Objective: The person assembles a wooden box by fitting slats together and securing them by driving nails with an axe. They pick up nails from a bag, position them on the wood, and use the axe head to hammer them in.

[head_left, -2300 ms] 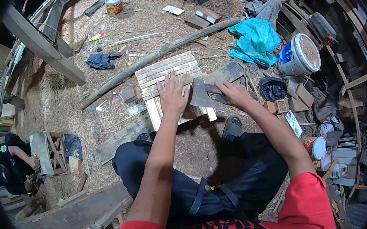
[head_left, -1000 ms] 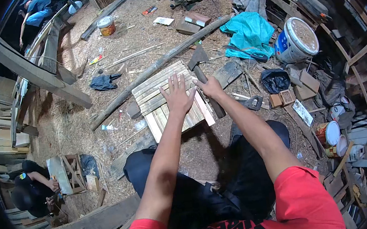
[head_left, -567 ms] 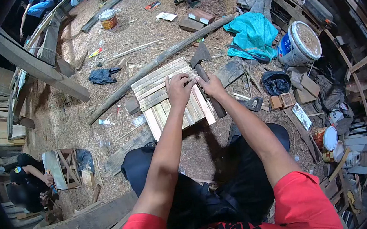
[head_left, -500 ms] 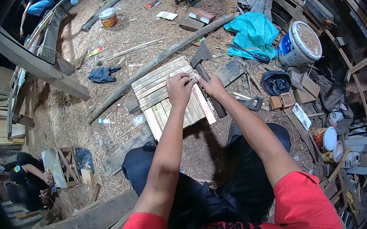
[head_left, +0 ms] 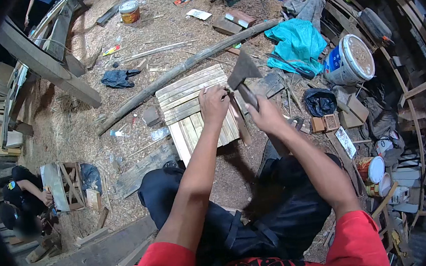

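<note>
A hatchet (head_left: pixel 243 70) is raised beside a slatted wooden box (head_left: pixel 183 96). My right hand (head_left: pixel 268 116) is closed around its handle, the broad blade tilted up and away from me. My left hand (head_left: pixel 213 105) lies over the slats near the box's right edge. Its fingers are curled together in a pinch there, and whatever they hold is too small to make out. Light wooden strips run across the far part of the box, with others at right angles on the near part. Part of the right side is hidden by my hands.
Beyond the box a long pole (head_left: pixel 186 66) lies on the shaving-strewn ground. To the right are a teal sack (head_left: pixel 294 45), a large bucket (head_left: pixel 349 58), a black plastic bag (head_left: pixel 320 98) and small wood blocks (head_left: pixel 331 121). Another person (head_left: pixel 26 194) works at lower left.
My right hand has lifted the hatchet off the box's right side and moved slightly right. My left hand stays on the slats. The view has shifted a little.
</note>
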`<act>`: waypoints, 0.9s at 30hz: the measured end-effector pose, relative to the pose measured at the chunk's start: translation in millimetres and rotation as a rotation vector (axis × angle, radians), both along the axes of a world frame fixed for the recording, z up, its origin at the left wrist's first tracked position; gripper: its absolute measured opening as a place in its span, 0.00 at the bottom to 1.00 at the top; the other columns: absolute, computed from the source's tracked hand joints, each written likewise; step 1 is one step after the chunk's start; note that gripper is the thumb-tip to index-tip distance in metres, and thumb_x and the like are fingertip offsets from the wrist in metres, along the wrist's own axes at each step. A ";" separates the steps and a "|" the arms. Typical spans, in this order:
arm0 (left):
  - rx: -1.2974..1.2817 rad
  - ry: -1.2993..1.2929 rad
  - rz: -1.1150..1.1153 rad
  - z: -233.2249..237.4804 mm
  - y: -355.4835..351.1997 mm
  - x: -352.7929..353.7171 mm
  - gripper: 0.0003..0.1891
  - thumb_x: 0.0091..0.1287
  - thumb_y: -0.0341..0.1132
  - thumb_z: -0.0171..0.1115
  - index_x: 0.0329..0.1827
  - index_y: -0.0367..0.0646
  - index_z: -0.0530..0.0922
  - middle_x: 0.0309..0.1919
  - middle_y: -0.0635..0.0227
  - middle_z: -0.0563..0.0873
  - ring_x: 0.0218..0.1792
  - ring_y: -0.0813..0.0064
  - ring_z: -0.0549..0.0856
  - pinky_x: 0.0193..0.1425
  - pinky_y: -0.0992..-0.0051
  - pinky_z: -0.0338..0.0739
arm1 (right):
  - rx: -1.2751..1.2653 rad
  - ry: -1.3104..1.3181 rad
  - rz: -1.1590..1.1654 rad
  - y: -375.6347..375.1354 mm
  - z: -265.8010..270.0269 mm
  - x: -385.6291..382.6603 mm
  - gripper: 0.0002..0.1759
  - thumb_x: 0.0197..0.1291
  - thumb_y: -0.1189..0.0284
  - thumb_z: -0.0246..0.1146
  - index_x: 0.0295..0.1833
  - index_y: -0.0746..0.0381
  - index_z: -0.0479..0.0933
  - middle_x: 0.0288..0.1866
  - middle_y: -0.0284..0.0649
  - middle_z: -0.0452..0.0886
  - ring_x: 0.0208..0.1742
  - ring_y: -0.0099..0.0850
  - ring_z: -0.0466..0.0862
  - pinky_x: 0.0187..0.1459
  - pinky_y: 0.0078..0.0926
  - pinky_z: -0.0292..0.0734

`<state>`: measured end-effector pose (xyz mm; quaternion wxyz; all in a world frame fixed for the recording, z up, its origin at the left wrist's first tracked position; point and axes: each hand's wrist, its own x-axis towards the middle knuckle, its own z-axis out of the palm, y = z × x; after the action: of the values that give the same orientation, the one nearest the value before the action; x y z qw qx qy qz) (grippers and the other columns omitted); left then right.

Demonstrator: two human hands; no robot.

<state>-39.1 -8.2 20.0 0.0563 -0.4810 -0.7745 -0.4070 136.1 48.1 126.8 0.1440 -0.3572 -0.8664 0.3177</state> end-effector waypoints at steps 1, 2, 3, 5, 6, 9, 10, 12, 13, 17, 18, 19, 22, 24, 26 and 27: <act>-0.005 0.019 0.003 -1.8 0.1 -0.7 0.07 0.58 0.38 0.73 0.33 0.45 0.87 0.48 0.67 0.89 0.59 0.66 0.84 0.74 0.54 0.62 | -0.008 -0.027 0.014 -2.5 -7.5 2.7 0.20 0.68 0.64 0.59 0.50 0.74 0.72 0.37 0.69 0.81 0.44 0.66 0.82 0.47 0.59 0.76; -0.010 0.036 0.009 -4.2 0.2 -0.8 0.07 0.58 0.37 0.73 0.32 0.44 0.87 0.48 0.66 0.89 0.58 0.66 0.84 0.74 0.54 0.62 | -0.015 -0.057 0.030 -3.7 -12.4 4.2 0.19 0.69 0.65 0.59 0.49 0.74 0.72 0.36 0.70 0.81 0.44 0.67 0.82 0.46 0.59 0.76; 0.021 0.043 0.016 -6.6 0.9 -0.1 0.07 0.58 0.37 0.73 0.33 0.44 0.87 0.47 0.66 0.89 0.57 0.65 0.84 0.74 0.54 0.63 | -0.022 -0.084 0.011 -6.7 -8.1 2.6 0.20 0.70 0.62 0.60 0.50 0.72 0.73 0.39 0.69 0.81 0.45 0.66 0.82 0.45 0.58 0.75; 0.081 0.060 0.037 -11.5 3.4 0.1 0.06 0.58 0.36 0.73 0.33 0.44 0.88 0.46 0.64 0.89 0.56 0.64 0.85 0.73 0.54 0.64 | -0.028 -0.022 0.002 -10.6 2.8 -0.9 0.20 0.70 0.63 0.60 0.51 0.72 0.73 0.39 0.70 0.81 0.45 0.66 0.82 0.45 0.59 0.75; 0.069 0.047 0.029 -9.5 2.5 -0.1 0.06 0.58 0.36 0.72 0.33 0.44 0.88 0.45 0.64 0.89 0.55 0.63 0.85 0.72 0.54 0.64 | -0.035 0.008 -0.004 -13.4 8.0 -2.8 0.20 0.70 0.64 0.60 0.51 0.72 0.72 0.39 0.70 0.81 0.45 0.66 0.82 0.45 0.59 0.75; 0.097 0.030 -0.002 -4.2 0.2 0.5 0.05 0.59 0.35 0.71 0.33 0.44 0.89 0.41 0.62 0.88 0.50 0.60 0.85 0.70 0.55 0.66 | -0.046 0.092 -0.020 -18.5 12.2 -9.3 0.18 0.68 0.67 0.59 0.49 0.75 0.71 0.33 0.71 0.80 0.42 0.69 0.81 0.44 0.64 0.75; 0.073 0.020 -0.009 -2.6 -0.6 1.0 0.04 0.59 0.33 0.70 0.34 0.44 0.88 0.42 0.63 0.88 0.51 0.61 0.84 0.71 0.54 0.64 | -0.029 0.031 0.008 -15.8 5.9 -7.0 0.18 0.68 0.67 0.59 0.50 0.75 0.71 0.33 0.71 0.80 0.42 0.69 0.81 0.44 0.64 0.75; 0.033 0.001 -0.022 0.1 -2.5 1.0 0.04 0.60 0.31 0.67 0.35 0.43 0.88 0.43 0.63 0.87 0.53 0.64 0.84 0.73 0.53 0.62 | 0.013 -0.090 0.065 -9.8 -3.4 -3.5 0.19 0.68 0.68 0.59 0.51 0.75 0.71 0.33 0.71 0.80 0.42 0.70 0.81 0.44 0.64 0.75; 0.052 0.024 -0.014 -1.5 -1.2 0.4 0.05 0.61 0.34 0.68 0.35 0.43 0.88 0.42 0.63 0.87 0.52 0.64 0.84 0.73 0.53 0.62 | 0.020 -0.113 0.049 -9.5 -1.4 -2.9 0.19 0.68 0.68 0.58 0.52 0.76 0.70 0.34 0.71 0.80 0.42 0.70 0.81 0.45 0.63 0.76; 0.098 0.038 0.025 -7.2 1.0 1.9 0.08 0.61 0.37 0.69 0.35 0.42 0.89 0.43 0.62 0.87 0.52 0.63 0.84 0.73 0.54 0.62 | -0.014 -0.046 0.002 -12.7 28.4 -9.4 0.19 0.69 0.68 0.57 0.53 0.76 0.70 0.34 0.71 0.81 0.41 0.69 0.82 0.45 0.63 0.76; 0.064 0.018 0.008 -4.9 -1.3 2.9 0.08 0.61 0.37 0.70 0.35 0.42 0.89 0.44 0.62 0.87 0.53 0.63 0.84 0.73 0.54 0.62 | -0.015 0.006 -0.002 -15.0 24.2 -9.2 0.19 0.69 0.68 0.57 0.53 0.76 0.70 0.34 0.71 0.81 0.41 0.69 0.82 0.44 0.63 0.76; 0.033 0.001 -0.009 -0.8 -3.0 2.4 0.08 0.60 0.37 0.70 0.35 0.42 0.89 0.44 0.62 0.88 0.53 0.63 0.84 0.73 0.54 0.62 | -0.013 0.061 -0.007 -15.9 18.7 -9.2 0.19 0.69 0.68 0.57 0.53 0.76 0.70 0.34 0.71 0.81 0.41 0.69 0.82 0.44 0.63 0.76; 0.049 0.028 -0.010 -6.7 -0.3 -0.8 0.08 0.60 0.36 0.70 0.35 0.41 0.88 0.46 0.63 0.88 0.53 0.63 0.84 0.73 0.54 0.63 | 0.018 0.011 0.009 -9.2 -11.7 -2.1 0.19 0.68 0.67 0.57 0.52 0.74 0.70 0.33 0.70 0.81 0.41 0.69 0.82 0.44 0.63 0.76; 0.029 0.031 -0.010 -5.6 1.5 -2.0 0.07 0.59 0.35 0.69 0.34 0.40 0.87 0.47 0.63 0.88 0.53 0.63 0.84 0.73 0.54 0.63 | 0.057 -0.087 0.030 -5.6 -15.5 -0.8 0.18 0.68 0.67 0.57 0.52 0.74 0.70 0.33 0.71 0.81 0.41 0.70 0.82 0.44 0.63 0.77; 0.047 0.036 -0.010 -5.9 2.5 -3.0 0.06 0.60 0.34 0.69 0.36 0.43 0.88 0.45 0.65 0.88 0.53 0.64 0.85 0.72 0.54 0.63 | 0.024 -0.002 0.011 -4.2 -5.5 -0.4 0.17 0.68 0.69 0.57 0.52 0.74 0.70 0.33 0.71 0.80 0.41 0.69 0.82 0.44 0.62 0.77; 0.063 0.041 -0.002 -8.6 3.3 -2.5 0.06 0.60 0.34 0.69 0.37 0.43 0.88 0.45 0.65 0.88 0.54 0.64 0.85 0.72 0.54 0.63 | 0.023 0.066 0.000 -7.4 4.4 -2.8 0.17 0.68 0.69 0.57 0.52 0.74 0.70 0.33 0.71 0.80 0.41 0.68 0.82 0.43 0.62 0.77</act>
<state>-41.6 -4.9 11.4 0.0869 -0.4878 -0.7595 -0.4216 133.4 40.7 131.2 0.1765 -0.3451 -0.8647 0.3193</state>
